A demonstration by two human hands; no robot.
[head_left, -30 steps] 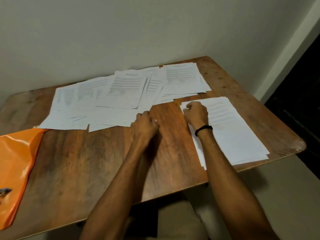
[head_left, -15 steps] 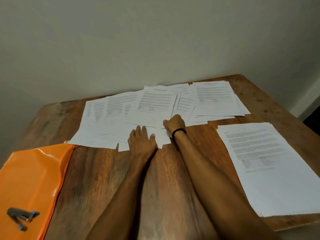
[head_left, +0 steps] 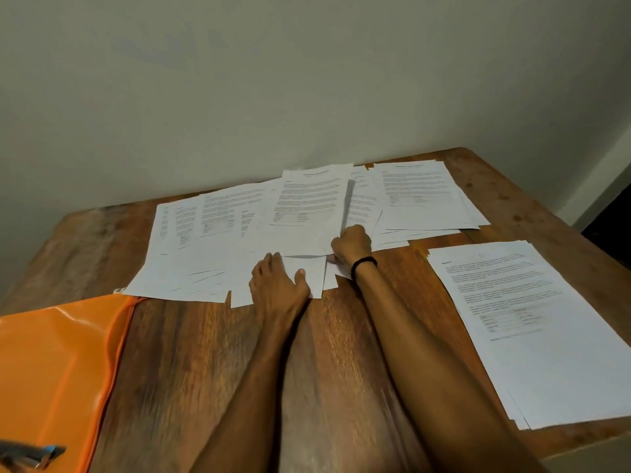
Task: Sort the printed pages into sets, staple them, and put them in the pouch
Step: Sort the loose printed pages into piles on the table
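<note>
— While you stood by, what did you log on that wooden table?

— Item one: loose printed pages, fanned and overlapping along the far edge, unsorted. Item two: sorted stack, face up at the right edge, well apart from the fan. Item three: orange pouch, flat at the left, just beside the fan's near corner; contents not visible. Item four: stapler, lying on the pouch, half out of view, nobody touching it.

— And the hands?

— Left hand: fingers straight, palm pressed on the fan's near edge, gripping nothing. Right hand, black wristband: fingers curled at the near corner of the top sheet, pinching it as far as I could tell, with that corner slightly raised.

— Stage?

— Sorting, by my reckoning. Stapling and pouching looked some way off.

— Handling notes?

— I'd have entered three. Left palm down as an anchor, so the neighbouring sheets couldn't slide. Peel by the corner alone, and feel for a second page clinging underneath. Lift low, check the heading against the stack's top page, then lay it square. Chief risk was the pages beneath dragging out of order.
</note>
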